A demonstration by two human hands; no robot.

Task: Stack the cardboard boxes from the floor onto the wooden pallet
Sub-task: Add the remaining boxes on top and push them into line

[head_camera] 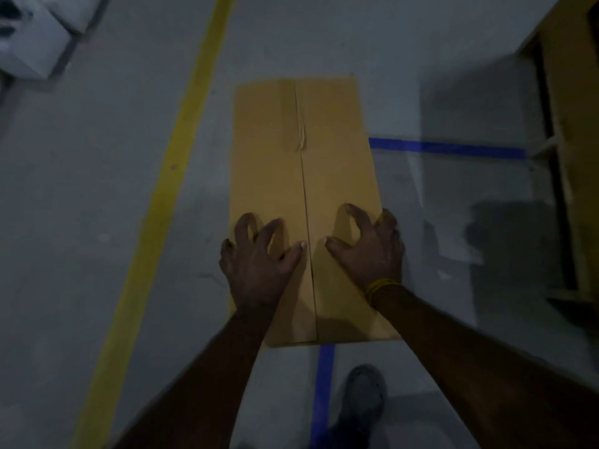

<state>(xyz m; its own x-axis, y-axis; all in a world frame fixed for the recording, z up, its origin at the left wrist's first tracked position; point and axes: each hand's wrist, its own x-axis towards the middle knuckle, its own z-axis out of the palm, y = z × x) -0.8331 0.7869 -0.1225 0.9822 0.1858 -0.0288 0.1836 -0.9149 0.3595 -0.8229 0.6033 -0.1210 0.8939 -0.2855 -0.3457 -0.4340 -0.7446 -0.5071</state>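
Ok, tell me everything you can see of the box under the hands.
The box is plain tan cardboard, long and narrow, lying flat on the grey floor. Its top flaps are closed, meeting in a centre seam with wrinkled tape near the far end. The left hand and right hand hover with spread, curled fingers over its near half; contact is unclear. It covers a blue floor line.

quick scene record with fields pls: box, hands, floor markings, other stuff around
box: one cardboard box, flaps closed, centre seam running away from the viewer
left hand: over the box top, fingers spread and curled, holding nothing
right hand: over the box's right edge, fingers curled, grip unclear
wrist: yellow band on the right wrist
floor markings: yellow line left of the box, blue tape right
right edge: wooden structure, partly visible
bottom: shoe
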